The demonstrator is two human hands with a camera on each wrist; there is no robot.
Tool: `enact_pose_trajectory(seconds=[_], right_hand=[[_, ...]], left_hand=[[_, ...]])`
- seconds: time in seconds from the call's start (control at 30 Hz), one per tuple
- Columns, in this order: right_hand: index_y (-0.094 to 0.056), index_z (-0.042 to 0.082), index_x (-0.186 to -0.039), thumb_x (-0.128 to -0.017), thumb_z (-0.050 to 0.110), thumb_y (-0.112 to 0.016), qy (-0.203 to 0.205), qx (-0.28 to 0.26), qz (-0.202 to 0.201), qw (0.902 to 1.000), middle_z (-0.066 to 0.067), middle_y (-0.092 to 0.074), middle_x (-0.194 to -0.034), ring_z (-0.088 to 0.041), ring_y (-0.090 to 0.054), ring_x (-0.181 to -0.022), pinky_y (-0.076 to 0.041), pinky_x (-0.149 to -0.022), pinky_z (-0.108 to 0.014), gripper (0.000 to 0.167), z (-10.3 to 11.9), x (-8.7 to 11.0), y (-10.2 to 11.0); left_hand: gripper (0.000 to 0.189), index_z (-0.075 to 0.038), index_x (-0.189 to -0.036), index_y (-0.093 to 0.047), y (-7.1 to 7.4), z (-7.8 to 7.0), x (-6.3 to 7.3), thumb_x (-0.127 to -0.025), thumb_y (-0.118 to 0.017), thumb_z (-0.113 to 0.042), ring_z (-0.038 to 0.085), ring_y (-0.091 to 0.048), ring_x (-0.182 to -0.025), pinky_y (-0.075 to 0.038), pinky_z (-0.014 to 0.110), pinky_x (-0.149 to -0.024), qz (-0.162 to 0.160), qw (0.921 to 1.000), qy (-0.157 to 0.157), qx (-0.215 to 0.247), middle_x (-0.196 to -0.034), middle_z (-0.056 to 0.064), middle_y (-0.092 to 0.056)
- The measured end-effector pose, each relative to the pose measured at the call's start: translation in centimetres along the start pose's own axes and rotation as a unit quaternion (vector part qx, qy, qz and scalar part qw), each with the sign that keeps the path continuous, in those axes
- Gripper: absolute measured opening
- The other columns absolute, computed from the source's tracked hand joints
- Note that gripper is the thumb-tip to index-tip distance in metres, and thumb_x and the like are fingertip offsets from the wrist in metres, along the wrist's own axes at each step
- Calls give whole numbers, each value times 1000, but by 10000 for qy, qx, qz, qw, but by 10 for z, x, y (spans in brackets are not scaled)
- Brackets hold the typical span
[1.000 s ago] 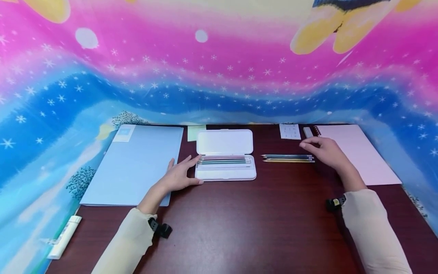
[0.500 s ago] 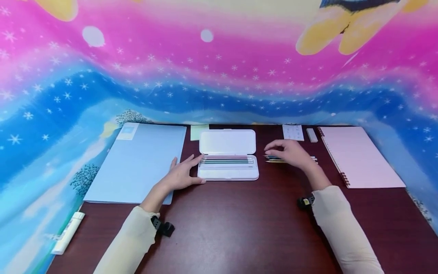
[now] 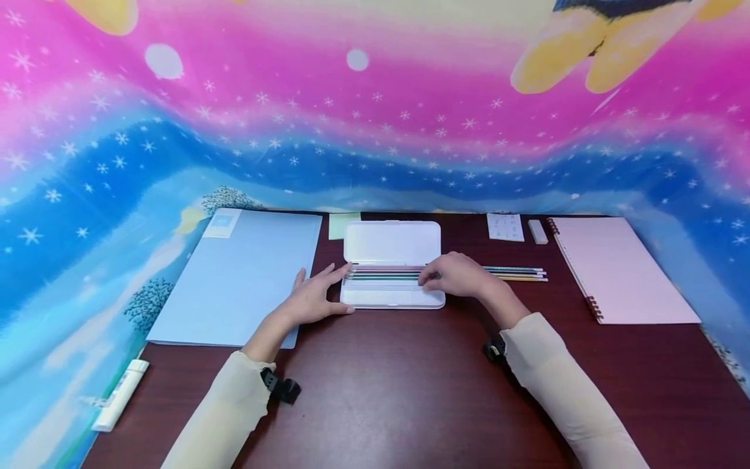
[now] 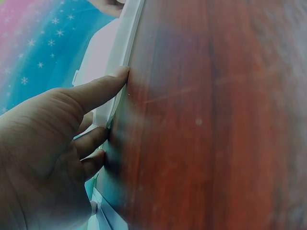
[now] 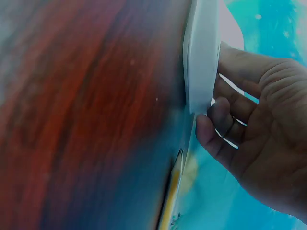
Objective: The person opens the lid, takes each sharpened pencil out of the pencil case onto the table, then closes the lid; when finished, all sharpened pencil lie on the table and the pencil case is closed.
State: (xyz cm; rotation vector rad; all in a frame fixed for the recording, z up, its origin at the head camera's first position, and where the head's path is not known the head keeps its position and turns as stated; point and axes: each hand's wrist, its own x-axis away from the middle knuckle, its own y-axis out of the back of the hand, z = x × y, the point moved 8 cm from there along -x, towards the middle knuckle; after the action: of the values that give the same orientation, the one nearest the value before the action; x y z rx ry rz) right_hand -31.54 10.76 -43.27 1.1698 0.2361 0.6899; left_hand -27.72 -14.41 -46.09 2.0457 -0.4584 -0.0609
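A white pencil case (image 3: 392, 298) lies on the table with its lid raised at the back; several pencils (image 3: 383, 275) rest inside. My left hand (image 3: 310, 299) holds its left end, thumb at the front corner and index finger at the back one. The left wrist view shows that thumb (image 4: 103, 91) on the long edge. My right hand (image 3: 459, 275) reaches over the case's right end, fingertips bent down at the pencils inside. In the right wrist view its index finger goes behind the case wall (image 5: 201, 62); I cannot tell whether it pinches a pencil.
Loose pencils (image 3: 518, 277) lie right of the case, partly behind my right hand. A blue folder (image 3: 246, 280) is at left, a glue stick (image 3: 121, 395) in front of it. A pink spiral notebook (image 3: 627, 273), an eraser (image 3: 537, 232) and paper slips (image 3: 505, 227) lie at right and back.
My right hand has moved left, from the loose pencils' far end, across them, to the right end of the case. My left hand stays at the case's left end.
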Motion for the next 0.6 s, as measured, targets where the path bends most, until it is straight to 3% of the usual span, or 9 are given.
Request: enact_pose_trajectory(seconds=[0.13, 0.27, 0.47, 0.6], right_hand=[[-80, 22, -104, -95, 18, -70, -5, 173, 100, 9998, 5, -76, -100, -13, -60, -85, -52, -87, -37, 13, 4, -4, 0], [-78, 21, -101, -95, 17, -71, -37, -10, 49, 10000, 8, -69, -87, -13, -56, -80, -47, -81, -33, 11, 3, -5, 0], [-79, 22, -99, -93, 18, -74, 86, -438, -399, 9982, 7, -71, -88, -14, -57, -80, -49, -80, -33, 9, -5, 1, 6], [-81, 23, -100, -92, 19, -75, 100, -669, -805, 9945, 6, -75, -97, -13, -62, -85, -52, -81, -36, 10, -15, 8, 17]], left_hand=[[94, -25, -162, -29, 0, -1, -1, -85, -79, -46, 32, -28, -155, 3, 68, -123, 11, 10000, -1, 8, -161, 13, -40], [93, -25, -162, -29, 0, -1, -1, -86, -79, -45, 32, -28, -155, 3, 68, -123, 33, 10000, -3, -30, -162, 13, -39], [94, -26, -162, -28, -1, -1, -1, -85, -79, -46, 31, -29, -155, 3, 67, -123, 16, 10000, -5, -27, -162, 14, -39], [95, -25, -162, -28, 0, 0, 0, -85, -79, -47, 31, -28, -155, 3, 67, -123, 10, 10000, -1, 10, -162, 14, -38]])
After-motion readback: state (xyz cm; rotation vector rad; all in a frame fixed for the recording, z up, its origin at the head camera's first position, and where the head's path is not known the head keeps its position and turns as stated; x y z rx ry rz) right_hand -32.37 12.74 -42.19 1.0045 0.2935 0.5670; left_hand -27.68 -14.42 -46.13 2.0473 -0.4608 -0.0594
